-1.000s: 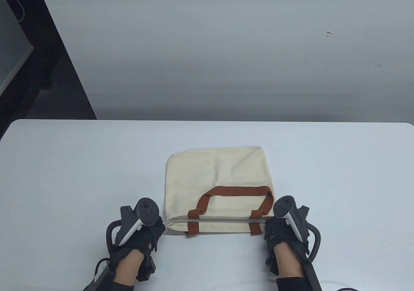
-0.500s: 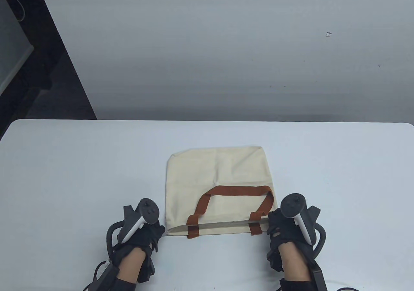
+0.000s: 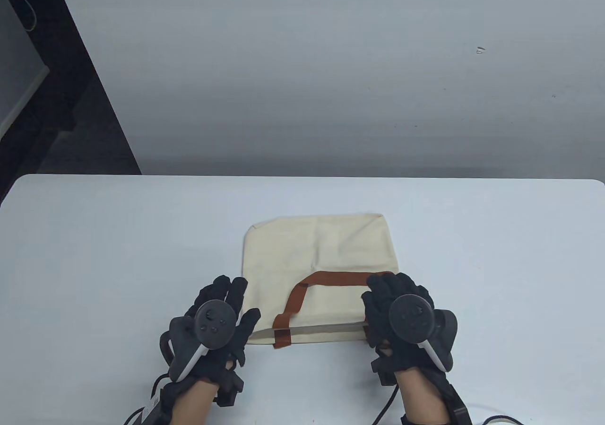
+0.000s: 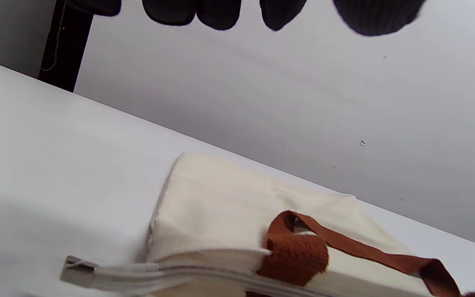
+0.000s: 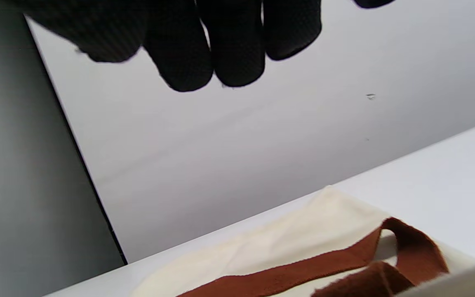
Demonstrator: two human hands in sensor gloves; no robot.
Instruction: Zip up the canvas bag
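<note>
A cream canvas bag (image 3: pixel 321 255) with brown handles (image 3: pixel 331 278) lies flat on the white table (image 3: pixel 94 255), its zipped mouth (image 3: pixel 321 329) toward me. My left hand (image 3: pixel 227 302) is open with spread fingers at the bag's near left corner and holds nothing. My right hand (image 3: pixel 392 297) is open over the near right corner and hides the handle's right end. In the left wrist view the grey zipper tape end (image 4: pixel 76 268) sticks out past the bag (image 4: pixel 221 206), below my bare fingertips (image 4: pixel 217 12). In the right wrist view my fingers (image 5: pixel 221 49) hang above the bag (image 5: pixel 303 235).
A grey wall (image 3: pixel 331 65) rises behind the table's far edge (image 3: pixel 302 177). A dark panel (image 3: pixel 56 89) stands at the far left. Black cables (image 3: pixel 387 406) trail from my wrists at the near edge.
Both hands let go of the bag's ends and opened. They moved forward and inward over the bag's near corners. The zipper tape end now lies loose at the left.
</note>
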